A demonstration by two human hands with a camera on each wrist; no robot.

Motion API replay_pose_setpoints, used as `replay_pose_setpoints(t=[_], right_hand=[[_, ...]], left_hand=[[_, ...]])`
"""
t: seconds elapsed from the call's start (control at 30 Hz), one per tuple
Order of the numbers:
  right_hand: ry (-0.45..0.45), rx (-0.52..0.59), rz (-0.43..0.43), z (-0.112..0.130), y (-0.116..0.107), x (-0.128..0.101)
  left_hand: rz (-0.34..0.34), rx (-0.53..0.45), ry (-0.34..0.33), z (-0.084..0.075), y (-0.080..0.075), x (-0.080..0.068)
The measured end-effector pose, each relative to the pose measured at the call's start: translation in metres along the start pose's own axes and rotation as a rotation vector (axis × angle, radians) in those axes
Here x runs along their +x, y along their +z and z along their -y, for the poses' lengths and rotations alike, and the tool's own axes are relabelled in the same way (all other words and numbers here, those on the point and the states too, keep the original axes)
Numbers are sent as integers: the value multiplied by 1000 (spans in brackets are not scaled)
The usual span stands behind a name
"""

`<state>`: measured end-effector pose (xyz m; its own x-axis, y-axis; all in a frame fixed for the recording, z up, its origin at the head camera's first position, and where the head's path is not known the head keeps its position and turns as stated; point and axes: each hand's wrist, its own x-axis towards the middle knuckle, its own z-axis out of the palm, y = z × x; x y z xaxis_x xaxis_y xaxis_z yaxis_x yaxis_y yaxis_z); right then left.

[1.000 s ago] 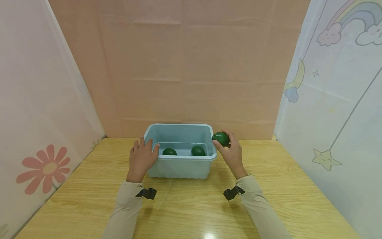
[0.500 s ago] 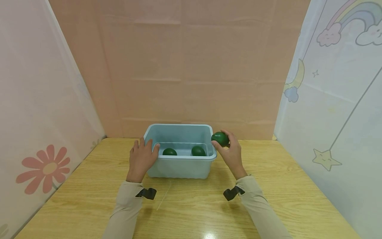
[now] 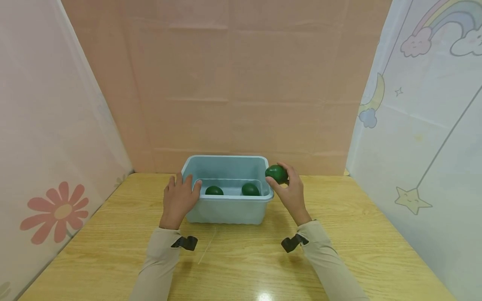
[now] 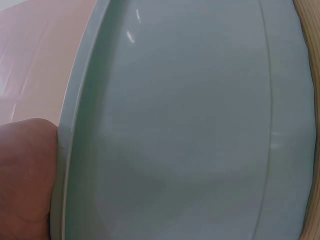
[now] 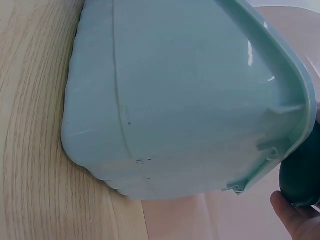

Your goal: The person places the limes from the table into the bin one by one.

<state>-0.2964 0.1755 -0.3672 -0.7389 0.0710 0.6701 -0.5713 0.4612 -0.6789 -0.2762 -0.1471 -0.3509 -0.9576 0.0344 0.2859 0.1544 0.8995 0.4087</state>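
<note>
The right hand has carried the green ball slightly left over the last second, from just outside the light blue tub to directly over its right rim; its fingers are curled around the ball. The left hand has not moved, fingers fairly straight against the tub's left rim; 2 green balls lie inside; the tub stands on the wooden table. The held ball looks close to joining them.
</note>
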Motion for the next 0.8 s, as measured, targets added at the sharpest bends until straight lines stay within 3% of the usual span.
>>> replay_pose_setpoints(t=[0.33,0.8], right_hand=[[-36,31,22,47,-7,-6],[-68,22,23,48,-5,-8]], left_hand=[[-16,1,9,0,0,0],[-5,-3,5,-2,-2,-2]])
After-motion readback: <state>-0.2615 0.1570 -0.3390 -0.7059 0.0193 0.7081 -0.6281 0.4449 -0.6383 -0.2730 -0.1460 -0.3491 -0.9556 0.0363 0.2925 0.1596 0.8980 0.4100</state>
